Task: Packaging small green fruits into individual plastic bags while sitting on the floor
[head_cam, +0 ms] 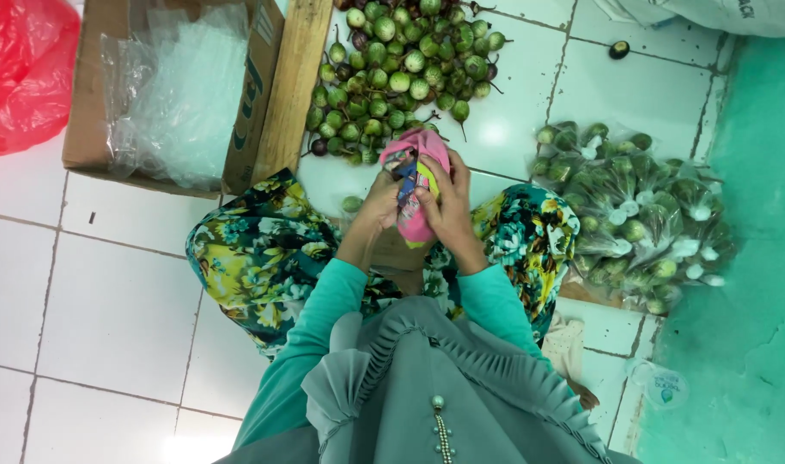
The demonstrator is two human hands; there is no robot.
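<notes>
Hands: the left hand (377,204) and the right hand (447,199) are meeting close together over the lap, both closing around a pink cloth pouch (416,180) with a patterned opening; the fingers are working at its mouth.
Pouch: it is sitting upright between the two hands, just above the knees, with its top end pointing toward the loose pile.
Loose pile: small round green eggplants (401,73), a few of them dark purple, are lying heaped on the white tiled floor (118,301) just beyond the hands, still unbagged.
Stray one: a single green eggplant (351,204) is resting beside the left wrist.
Bagged heap: clear plastic bags of eggplants (633,215) are lying stacked at the person's right, each knotted shut.
Supply: a cardboard box (255,94) holding empty clear plastic bags (182,94) is standing open at the left, next to a wooden plank (294,86).
Progress, judged: a good share appears packed already, yet the loose pile is looking at least as large as the bagged heap, so much seems to be remaining.
Right now: neither hand is touching an eggplant or a plastic bag.
</notes>
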